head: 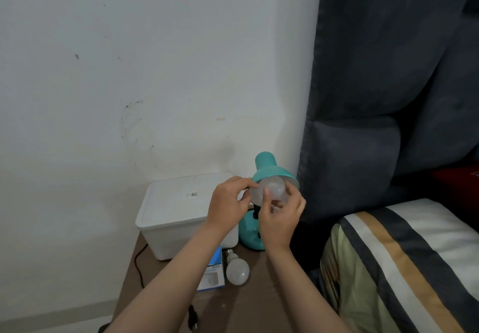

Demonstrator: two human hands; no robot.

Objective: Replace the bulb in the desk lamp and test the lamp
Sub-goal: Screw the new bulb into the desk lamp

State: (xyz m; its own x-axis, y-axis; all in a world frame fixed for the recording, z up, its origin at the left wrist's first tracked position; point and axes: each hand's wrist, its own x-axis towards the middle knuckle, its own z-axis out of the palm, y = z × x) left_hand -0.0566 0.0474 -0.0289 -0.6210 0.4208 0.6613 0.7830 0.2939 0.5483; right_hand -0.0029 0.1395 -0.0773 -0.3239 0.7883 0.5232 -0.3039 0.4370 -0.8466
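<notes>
While both hands grip the frosted bulb [269,190] at the mouth of the teal lamp shade [274,174], left hand [228,203] pinching its near-left edge and right hand [281,216] cupping it from below, keep the bulb in line with the socket and turn it gently without forcing the thread. A second bulb [237,270], smooth, matte white and pear-shaped, lies on the brown bench [259,301] beside a blue carton [212,275], in front of the lamp's glossy round base [248,234].
</notes>
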